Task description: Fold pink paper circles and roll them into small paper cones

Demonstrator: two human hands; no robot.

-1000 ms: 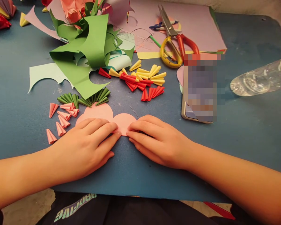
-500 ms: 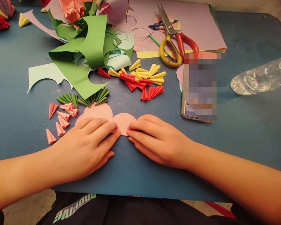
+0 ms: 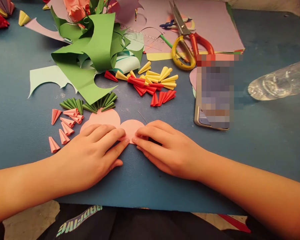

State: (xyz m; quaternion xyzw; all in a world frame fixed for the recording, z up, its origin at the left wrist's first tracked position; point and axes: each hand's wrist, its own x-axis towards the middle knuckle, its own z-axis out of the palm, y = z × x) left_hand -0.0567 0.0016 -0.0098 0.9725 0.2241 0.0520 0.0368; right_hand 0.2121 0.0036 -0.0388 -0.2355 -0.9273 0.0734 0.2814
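Note:
A small pink paper circle [image 3: 131,127] lies flat on the blue table [image 3: 260,133], beside a larger pink paper piece [image 3: 105,117]. My left hand [image 3: 90,156] lies over the larger piece, fingers stretched out, its fingertips pressing the small circle's lower left edge. My right hand [image 3: 165,148] rests flat from the right, fingers extended, fingertips on the same circle's lower edge. The two sets of fingertips nearly meet. Neither hand grips anything.
Pink paper cones [image 3: 65,126] lie left, green cones [image 3: 90,105] behind the hands, red and yellow cones [image 3: 152,85] further back. Curled green paper [image 3: 92,50], scissors [image 3: 187,43], lilac sheets [image 3: 210,26], a phone [image 3: 212,96] and a lying plastic bottle [image 3: 277,81] surround them.
My right fingertips have crept slightly left along the small pink circle. The view has shifted a little; the hands otherwise stay in place.

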